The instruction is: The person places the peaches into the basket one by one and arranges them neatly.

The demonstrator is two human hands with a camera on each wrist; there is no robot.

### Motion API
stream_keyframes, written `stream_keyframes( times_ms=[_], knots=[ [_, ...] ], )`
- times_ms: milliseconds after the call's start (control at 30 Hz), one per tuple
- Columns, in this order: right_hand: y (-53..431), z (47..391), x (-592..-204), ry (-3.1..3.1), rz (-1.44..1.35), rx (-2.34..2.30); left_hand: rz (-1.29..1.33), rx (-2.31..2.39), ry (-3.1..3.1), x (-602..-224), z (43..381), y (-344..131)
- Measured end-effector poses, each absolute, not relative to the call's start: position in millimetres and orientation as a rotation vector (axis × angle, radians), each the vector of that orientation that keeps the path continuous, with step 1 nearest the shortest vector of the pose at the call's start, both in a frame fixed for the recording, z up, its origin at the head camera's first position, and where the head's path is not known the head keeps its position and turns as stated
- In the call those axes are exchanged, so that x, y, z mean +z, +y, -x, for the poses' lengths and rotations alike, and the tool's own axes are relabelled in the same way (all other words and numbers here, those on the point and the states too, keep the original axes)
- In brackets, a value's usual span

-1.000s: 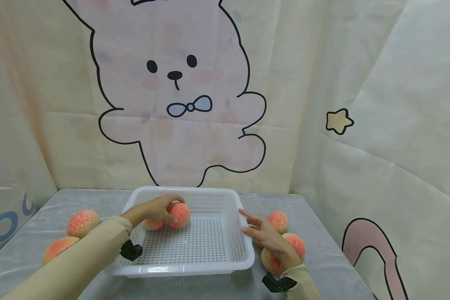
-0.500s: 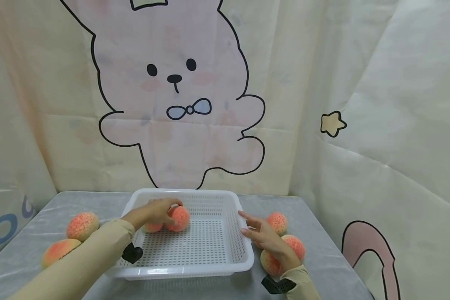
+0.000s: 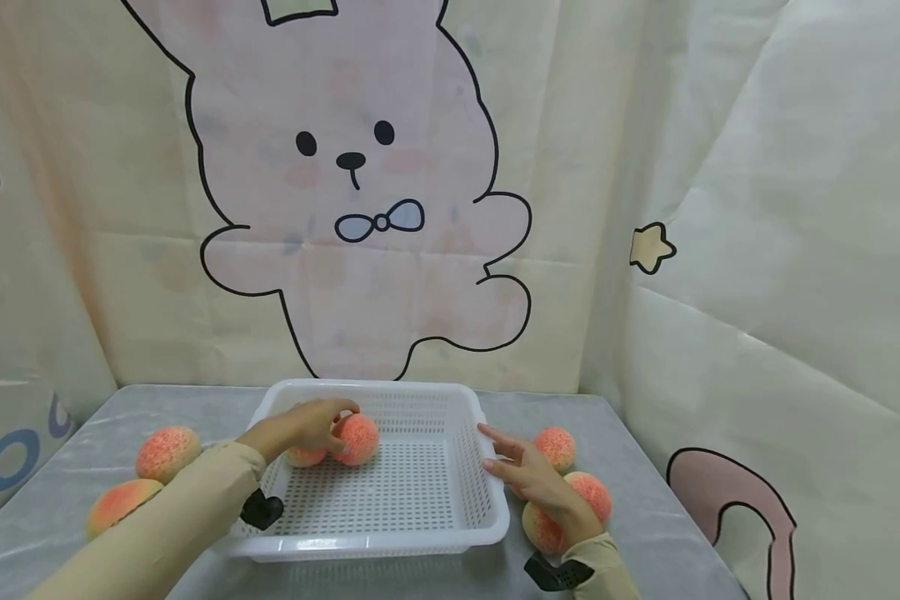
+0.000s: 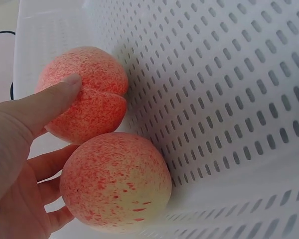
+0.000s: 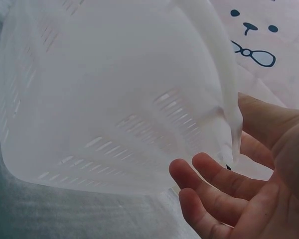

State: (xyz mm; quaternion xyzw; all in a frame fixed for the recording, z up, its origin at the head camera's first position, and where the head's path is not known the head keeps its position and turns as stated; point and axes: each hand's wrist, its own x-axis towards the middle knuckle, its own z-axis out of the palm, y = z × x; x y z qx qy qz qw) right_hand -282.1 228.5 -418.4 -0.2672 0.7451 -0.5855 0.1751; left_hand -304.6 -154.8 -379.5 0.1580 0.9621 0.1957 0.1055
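Two peaches [image 3: 146, 479] lie left of the white basket [image 3: 367, 546], partly behind the left sleeve [image 3: 153, 521], on the grey surface [image 3: 532, 403]. At least three more, a right-side group [image 3: 557, 448], sit on the surface just right of the basket; the right forearm and hand partly cover them. Behind: pale backdrop [image 3: 555, 317] with a bear drawing [image 3: 382, 275]; yellow star [image 3: 651, 248] on the right-hand cloth. Black wrist mounts [image 3: 261, 510] at both cuffs. Left forearm crosses the basket's left side, over the rim. A neighbouring peach [image 4: 117, 181] is right by the left hand inside the basket, part-hidden by the hand in the head view.

Held peach [image 3: 360, 439] is inside the basket, toward the back left. Left hand [image 3: 309, 423] grips it: thumb pressed on its skin, a finger over the top, remaining fingers partly blocked by the neighbouring peach. The two peaches look to be touching in the left wrist view. Right hand [image 3: 536, 477] is at the basket's right rim, fingers relaxed, tips resting at the edge, lower fingers loosely bent outside the slotted wall.
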Motion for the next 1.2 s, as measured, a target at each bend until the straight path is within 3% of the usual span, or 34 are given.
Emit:
stream_keyframes(
  times_ms=[1200],
  knots=[
    [227.1, 280.9, -414.3, 2.11, 0.641, -1.645, -0.712, 1.016, 2.855, -358.7, 287.7, -201.9]
  ],
)
